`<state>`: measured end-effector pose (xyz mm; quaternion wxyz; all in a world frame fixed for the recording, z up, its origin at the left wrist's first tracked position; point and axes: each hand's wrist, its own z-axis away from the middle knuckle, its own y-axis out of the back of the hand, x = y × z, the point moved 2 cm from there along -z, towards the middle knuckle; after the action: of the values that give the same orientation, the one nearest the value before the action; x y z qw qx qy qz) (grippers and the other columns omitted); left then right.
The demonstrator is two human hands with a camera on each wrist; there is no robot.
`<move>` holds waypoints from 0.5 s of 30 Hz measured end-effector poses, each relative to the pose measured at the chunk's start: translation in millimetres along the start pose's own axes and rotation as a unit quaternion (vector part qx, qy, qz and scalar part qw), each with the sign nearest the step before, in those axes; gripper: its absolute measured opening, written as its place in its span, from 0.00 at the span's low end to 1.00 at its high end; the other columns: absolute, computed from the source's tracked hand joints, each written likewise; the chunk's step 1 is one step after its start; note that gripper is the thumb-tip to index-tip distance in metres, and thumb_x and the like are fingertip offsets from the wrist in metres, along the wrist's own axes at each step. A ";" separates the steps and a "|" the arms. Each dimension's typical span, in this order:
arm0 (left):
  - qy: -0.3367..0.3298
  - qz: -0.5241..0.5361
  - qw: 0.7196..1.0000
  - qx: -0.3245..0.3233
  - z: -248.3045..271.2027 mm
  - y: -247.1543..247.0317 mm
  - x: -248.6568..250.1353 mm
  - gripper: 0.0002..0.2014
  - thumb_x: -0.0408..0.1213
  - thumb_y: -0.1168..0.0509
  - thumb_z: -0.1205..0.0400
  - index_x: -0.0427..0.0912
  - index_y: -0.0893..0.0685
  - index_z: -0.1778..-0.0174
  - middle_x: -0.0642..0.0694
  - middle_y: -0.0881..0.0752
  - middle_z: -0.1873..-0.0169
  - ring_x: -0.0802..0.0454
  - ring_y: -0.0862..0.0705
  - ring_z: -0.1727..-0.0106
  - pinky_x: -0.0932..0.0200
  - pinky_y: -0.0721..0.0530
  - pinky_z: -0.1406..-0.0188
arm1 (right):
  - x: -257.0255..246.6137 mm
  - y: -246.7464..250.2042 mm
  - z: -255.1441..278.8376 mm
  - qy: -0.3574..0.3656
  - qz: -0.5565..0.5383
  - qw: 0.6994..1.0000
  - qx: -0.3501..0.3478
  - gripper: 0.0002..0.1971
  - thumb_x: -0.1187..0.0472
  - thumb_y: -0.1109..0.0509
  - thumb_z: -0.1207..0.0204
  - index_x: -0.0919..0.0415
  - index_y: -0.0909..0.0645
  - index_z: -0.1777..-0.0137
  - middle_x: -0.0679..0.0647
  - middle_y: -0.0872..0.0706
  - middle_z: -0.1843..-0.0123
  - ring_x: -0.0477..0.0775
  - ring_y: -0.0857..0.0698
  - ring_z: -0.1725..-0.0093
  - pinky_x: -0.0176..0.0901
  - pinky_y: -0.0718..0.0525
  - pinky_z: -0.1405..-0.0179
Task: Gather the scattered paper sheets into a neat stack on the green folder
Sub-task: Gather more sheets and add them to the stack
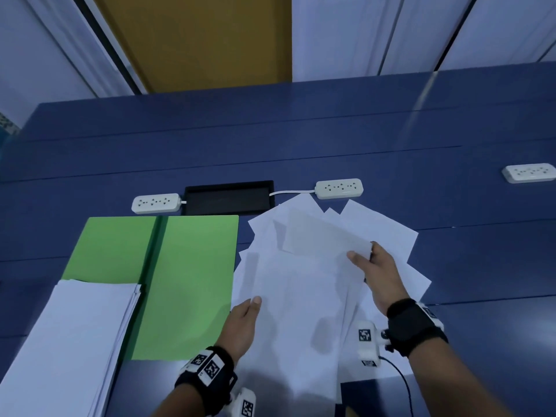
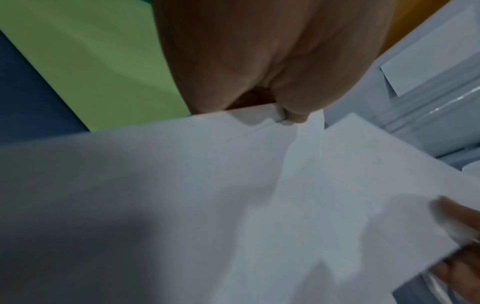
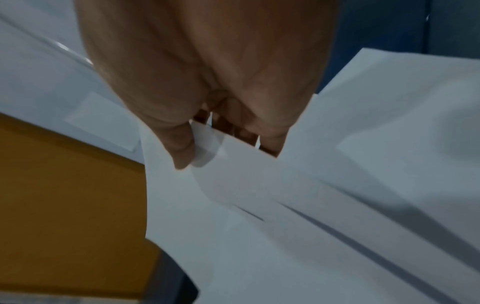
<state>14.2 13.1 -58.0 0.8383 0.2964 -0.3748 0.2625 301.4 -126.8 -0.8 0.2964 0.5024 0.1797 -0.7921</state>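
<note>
An open green folder [image 1: 192,275] lies on the blue table, and a neat stack of white sheets [image 1: 69,341] covers its left half. To its right, several white paper sheets [image 1: 304,284] lie fanned and overlapping. My left hand [image 1: 245,319] pinches the left edge of the sheets, thumb on top [image 2: 294,115]. My right hand [image 1: 373,272] pinches a sheet lifted off the pile near its right corner, thumb on top and fingers underneath [image 3: 187,148]. The green folder [image 2: 98,67] also shows behind my left hand.
Two white power strips [image 1: 156,203] [image 1: 339,188] flank a black cable hatch [image 1: 229,197] just beyond the folder and sheets. A third strip [image 1: 529,173] sits at the far right. A black cable [image 1: 403,383] trails from my right wrist. The table's far half is bare blue surface [image 1: 270,145].
</note>
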 end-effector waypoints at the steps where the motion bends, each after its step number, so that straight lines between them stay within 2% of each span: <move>1: 0.019 0.014 1.000 0.007 -1.5 -0.9 0.8 0.22 0.58 0.44 0.10 0.45 0.19 0.58 0.62 0.21 0.62 0.63 0.23 0.60 0.57 0.26 0.45 | -11.9 3.6 13.7 0.023 -0.017 0.999 0.022 0.04 0.62 0.25 0.15 0.59 0.17 0.44 0.59 0.07 0.42 0.66 0.09 0.39 0.57 0.12 0.43; 2: 0.027 0.036 0.999 0.005 -2.3 -2.3 4.2 0.16 0.55 0.44 0.09 0.52 0.16 0.53 0.66 0.17 0.56 0.70 0.21 0.54 0.59 0.27 0.39 | -24.8 8.0 26.5 0.050 -0.029 0.997 0.041 0.06 0.61 0.25 0.14 0.59 0.17 0.42 0.61 0.08 0.42 0.72 0.11 0.36 0.66 0.13 0.37; 3: 0.028 0.053 0.998 0.004 -3.5 -2.8 7.8 0.13 0.53 0.44 0.07 0.56 0.15 0.49 0.68 0.16 0.50 0.74 0.21 0.47 0.61 0.29 0.34 | -38.1 10.4 37.6 0.076 -0.030 0.995 0.054 0.08 0.60 0.25 0.14 0.60 0.18 0.40 0.62 0.09 0.42 0.74 0.12 0.36 0.69 0.14 0.34; 4: 0.032 0.061 0.998 -0.006 -2.8 -3.9 14.0 0.12 0.51 0.44 0.07 0.57 0.15 0.46 0.68 0.16 0.46 0.72 0.21 0.43 0.61 0.31 0.32 | -53.2 11.1 50.7 0.104 -0.035 0.992 0.057 0.09 0.61 0.26 0.14 0.61 0.18 0.38 0.62 0.08 0.41 0.73 0.11 0.37 0.68 0.13 0.34; 6: 0.040 0.073 0.996 -0.007 -5.9 -4.7 17.4 0.15 0.51 0.44 0.07 0.51 0.14 0.34 0.63 0.18 0.38 0.63 0.22 0.33 0.60 0.31 0.28 | -83.4 8.9 78.3 0.157 -0.041 0.985 0.055 0.06 0.64 0.28 0.13 0.63 0.20 0.41 0.57 0.06 0.45 0.61 0.07 0.46 0.54 0.09 0.44; 7: 0.044 0.086 0.995 -0.006 -9.6 -5.7 14.8 0.19 0.52 0.43 0.07 0.46 0.16 0.27 0.60 0.19 0.35 0.60 0.24 0.29 0.59 0.32 0.26 | -96.6 5.5 93.2 0.184 -0.039 0.981 0.049 0.04 0.65 0.28 0.14 0.63 0.21 0.45 0.54 0.06 0.49 0.55 0.08 0.51 0.46 0.10 0.51; 8: 0.051 0.078 0.996 0.002 -12.3 -5.6 14.8 0.22 0.53 0.42 0.08 0.44 0.17 0.24 0.57 0.19 0.33 0.57 0.24 0.27 0.58 0.31 0.24 | -107.8 -0.3 107.6 0.207 -0.031 0.977 0.036 0.05 0.65 0.28 0.15 0.63 0.22 0.47 0.54 0.08 0.52 0.53 0.10 0.53 0.43 0.12 0.53; 10: 0.060 0.089 0.994 0.011 -15.6 -6.4 14.1 0.24 0.54 0.41 0.08 0.42 0.17 0.24 0.52 0.17 0.30 0.54 0.22 0.26 0.55 0.30 0.22 | -118.1 -14.5 130.6 0.222 -0.001 0.975 -0.003 0.07 0.65 0.27 0.17 0.66 0.22 0.50 0.61 0.08 0.47 0.58 0.10 0.48 0.49 0.13 0.48; 12: 0.084 0.110 0.990 0.007 -16.1 -7.2 14.4 0.25 0.54 0.40 0.09 0.40 0.18 0.23 0.51 0.17 0.30 0.50 0.21 0.26 0.51 0.28 0.20 | -114.5 -31.6 149.5 0.213 0.037 0.975 -0.057 0.07 0.66 0.26 0.18 0.65 0.22 0.53 0.60 0.07 0.39 0.61 0.10 0.36 0.55 0.15 0.37; 13: 0.095 0.121 0.988 0.002 -17.0 -6.0 14.6 0.26 0.54 0.40 0.09 0.38 0.18 0.24 0.50 0.17 0.31 0.46 0.20 0.25 0.48 0.28 0.20 | -110.4 -41.4 158.6 0.204 0.065 0.973 -0.086 0.07 0.66 0.26 0.19 0.64 0.22 0.55 0.59 0.07 0.37 0.59 0.10 0.33 0.54 0.16 0.34; 15: 0.106 0.095 0.990 -0.001 -22.8 -2.0 8.3 0.25 0.51 0.41 0.08 0.31 0.18 0.28 0.39 0.16 0.29 0.36 0.19 0.25 0.40 0.24 0.21 | -98.4 -58.4 176.7 0.180 0.118 0.966 -0.144 0.08 0.64 0.25 0.18 0.63 0.22 0.55 0.54 0.07 0.41 0.53 0.10 0.35 0.43 0.17 0.38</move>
<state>31.1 29.4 -64.5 0.8447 0.2292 -0.3105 0.3709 173.1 -157.0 163.3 0.4198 0.6060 0.2821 -0.6139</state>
